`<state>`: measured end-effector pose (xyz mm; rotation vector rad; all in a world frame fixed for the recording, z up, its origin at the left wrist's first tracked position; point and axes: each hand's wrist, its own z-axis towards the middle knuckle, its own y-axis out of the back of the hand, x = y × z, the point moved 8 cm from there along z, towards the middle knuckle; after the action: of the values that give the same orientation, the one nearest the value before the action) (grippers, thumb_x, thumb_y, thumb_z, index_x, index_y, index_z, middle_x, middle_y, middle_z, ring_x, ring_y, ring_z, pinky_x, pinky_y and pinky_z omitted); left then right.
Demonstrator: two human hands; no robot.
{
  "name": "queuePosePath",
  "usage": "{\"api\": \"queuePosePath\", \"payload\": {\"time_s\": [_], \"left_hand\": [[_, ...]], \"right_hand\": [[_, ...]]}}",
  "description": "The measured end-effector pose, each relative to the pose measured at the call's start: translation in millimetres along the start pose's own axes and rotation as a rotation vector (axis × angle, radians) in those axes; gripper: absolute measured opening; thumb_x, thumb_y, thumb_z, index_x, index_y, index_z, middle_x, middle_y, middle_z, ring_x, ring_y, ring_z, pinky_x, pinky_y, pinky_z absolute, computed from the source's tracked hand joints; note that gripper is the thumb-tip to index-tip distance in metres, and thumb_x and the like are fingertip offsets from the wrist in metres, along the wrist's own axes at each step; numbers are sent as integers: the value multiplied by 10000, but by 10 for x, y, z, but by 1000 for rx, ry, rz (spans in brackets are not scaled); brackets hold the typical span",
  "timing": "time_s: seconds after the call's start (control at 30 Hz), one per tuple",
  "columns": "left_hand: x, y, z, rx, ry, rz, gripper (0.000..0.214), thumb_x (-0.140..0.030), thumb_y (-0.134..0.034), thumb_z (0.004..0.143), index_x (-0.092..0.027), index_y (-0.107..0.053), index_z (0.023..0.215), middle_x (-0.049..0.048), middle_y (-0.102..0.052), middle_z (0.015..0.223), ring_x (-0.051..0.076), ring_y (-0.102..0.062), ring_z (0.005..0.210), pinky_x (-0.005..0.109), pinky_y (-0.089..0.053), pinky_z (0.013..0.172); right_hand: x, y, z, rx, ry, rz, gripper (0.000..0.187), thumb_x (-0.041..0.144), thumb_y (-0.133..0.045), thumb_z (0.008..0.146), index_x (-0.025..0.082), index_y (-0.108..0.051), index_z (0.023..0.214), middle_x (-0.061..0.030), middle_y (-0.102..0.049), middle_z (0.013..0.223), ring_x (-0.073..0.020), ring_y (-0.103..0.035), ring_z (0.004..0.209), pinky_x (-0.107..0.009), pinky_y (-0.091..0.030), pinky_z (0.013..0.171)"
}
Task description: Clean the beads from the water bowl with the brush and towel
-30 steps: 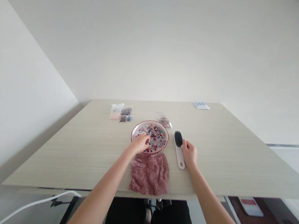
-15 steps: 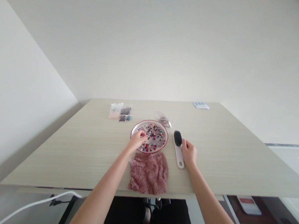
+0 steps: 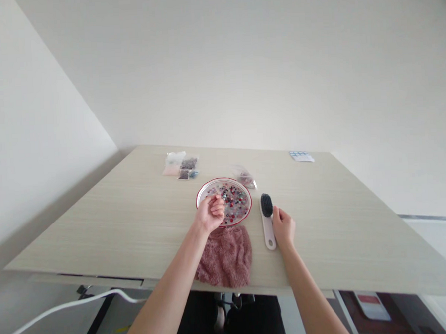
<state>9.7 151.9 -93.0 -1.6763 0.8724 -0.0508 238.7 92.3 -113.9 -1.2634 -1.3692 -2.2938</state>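
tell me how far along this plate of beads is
Done: beads are spread across the red-rimmed plate, with plastic bags lying beyond. In hand: the left hand is curled over the plate; whether it holds any beads can't be told. Left: many beads remain; the right hand sits beside the brush.

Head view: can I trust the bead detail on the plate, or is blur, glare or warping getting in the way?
Head view: the beads on the plate look soft and too small to separate one by one; light is even, with no harsh glare or hard shadows; wide-angle warping slants the table edges.
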Motion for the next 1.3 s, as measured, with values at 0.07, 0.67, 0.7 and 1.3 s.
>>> {"api": "queuePosePath", "payload": {"time_s": [0.07,0.67,0.7,1.3], "left_hand": [[20,-14,-5,-2,-3,-60,256,-63,-311,843,-128,-483,665,-67,-337,475,-12,-340,320,55,-290,311],[-35,-55,-119,-2,-133,-249,432,-66,-341,787,-147,-498,1181,90,-644,1062,149,-570,1044,264,-497,830],[-42,-60,-124,3,-142,-246,395,-107,-353,802,-151,-518,1158,87,-641,1072,153,-563,1054,275,-490,841],[119,-48,-27,43,-143,362,520,-404,-158,860,-211,-503,1198,50,-474,1308,207,-451,1180,436,-399,935]], "right_hand": [[-4,-5,-1,4,-1,0,453,494,-296,808,190,-404,491,36,-351,437,-103,-305,467,-233,-195,463],[107,-133,-209,103,28,-41,631,385,-543,644,140,-392,1206,-69,-563,855,-231,-523,787,-325,-374,709],[100,-135,-228,112,16,-48,618,345,-531,647,135,-393,1212,-77,-573,855,-236,-527,790,-328,-372,709],[1424,-120,-646,564,487,208,632,154,-395,761,237,-247,1369,-99,-500,1185,-211,-514,1037,-336,-429,830]]}}
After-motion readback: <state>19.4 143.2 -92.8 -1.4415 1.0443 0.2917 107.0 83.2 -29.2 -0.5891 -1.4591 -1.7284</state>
